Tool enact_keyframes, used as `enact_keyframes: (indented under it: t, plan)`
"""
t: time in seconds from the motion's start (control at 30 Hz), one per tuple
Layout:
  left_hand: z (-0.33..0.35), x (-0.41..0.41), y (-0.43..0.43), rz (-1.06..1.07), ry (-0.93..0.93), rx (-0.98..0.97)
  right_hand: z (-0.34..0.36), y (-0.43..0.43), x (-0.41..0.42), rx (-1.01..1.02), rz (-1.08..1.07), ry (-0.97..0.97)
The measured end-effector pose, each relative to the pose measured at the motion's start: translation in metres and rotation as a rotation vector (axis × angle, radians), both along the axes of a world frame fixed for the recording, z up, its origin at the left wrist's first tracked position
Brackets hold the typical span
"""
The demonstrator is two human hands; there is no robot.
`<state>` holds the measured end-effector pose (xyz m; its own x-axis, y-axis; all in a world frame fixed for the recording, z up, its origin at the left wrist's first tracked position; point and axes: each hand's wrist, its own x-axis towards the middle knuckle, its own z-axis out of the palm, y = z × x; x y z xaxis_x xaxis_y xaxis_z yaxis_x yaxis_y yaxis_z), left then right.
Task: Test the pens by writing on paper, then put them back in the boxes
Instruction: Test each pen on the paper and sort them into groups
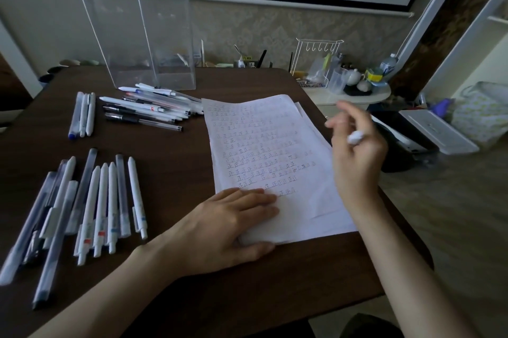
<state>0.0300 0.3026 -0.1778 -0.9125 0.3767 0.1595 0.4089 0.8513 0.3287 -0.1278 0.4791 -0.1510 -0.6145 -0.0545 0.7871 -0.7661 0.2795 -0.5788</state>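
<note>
A white sheet of paper covered with rows of small written marks lies on the dark wooden table. My left hand rests flat on the paper's lower left corner, fingers straight. My right hand is raised above the paper's right edge and grips a white pen, of which only one end shows. Several pens lie in a row at the left front, three more further back, and a loose pile near two clear plastic boxes.
The clear boxes stand upright at the table's back edge, apparently with no pens inside. A low white side table with a wire rack, cups and bottles stands behind on the right. A white lidded container and bags lie on the floor at right.
</note>
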Motion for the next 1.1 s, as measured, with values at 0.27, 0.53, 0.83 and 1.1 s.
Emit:
enact_keyframes:
  t: [0.27,0.53,0.83,1.1]
  plan:
    - [0.000,0.001,-0.001,0.098,0.061,-0.033,0.000,0.002,0.008,-0.063,0.253,-0.635]
    - [0.008,-0.003,0.018,-0.087,-0.046,-0.102,-0.010,-0.005,0.008,0.189,0.439,-0.713]
    - [0.001,-0.004,0.018,-0.119,-0.127,-0.159,-0.019,-0.007,0.009,0.301,0.317,-0.671]
    - [0.002,-0.005,0.018,-0.113,-0.148,-0.140,-0.023,-0.009,0.010,0.392,0.312,-0.598]
